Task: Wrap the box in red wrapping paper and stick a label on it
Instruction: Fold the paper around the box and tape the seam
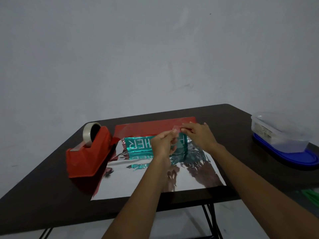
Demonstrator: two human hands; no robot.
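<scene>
A: Right, your box (138, 144) lies on the silver inside of the wrapping paper (138, 180), toward the paper's far edge, about mid-table (43, 195). Its long axis runs left to right, square with that far edge. The white lettering reads upside down to you, so the tops of the letters point at you.

B: Agreed. The red flap (151, 126) comes up over the far side of the box. Whether it lies flat on top, I can't tell.

A: Your left hand (162, 144) and right hand (200, 135) each pinch one end of a short clear tape strip (177, 129). Your fingers (185, 129) are curled in, thumb against forefinger, just above the flap's near edge.

B: Judging by the sheen and crinkles, that paper is thin foil: light, slippery, quick to crease and likely to spring back. You'd do best to take the flap by its edge and press it flat against the box, not grab the loose middle.

A: The box looks light and stiff, probably card. It may slide on the foil, so steady it by its short ends or press down on its top.

B: The tape strip will be limp and will cling to itself. Hold it by the ends only and keep it taut.
</scene>
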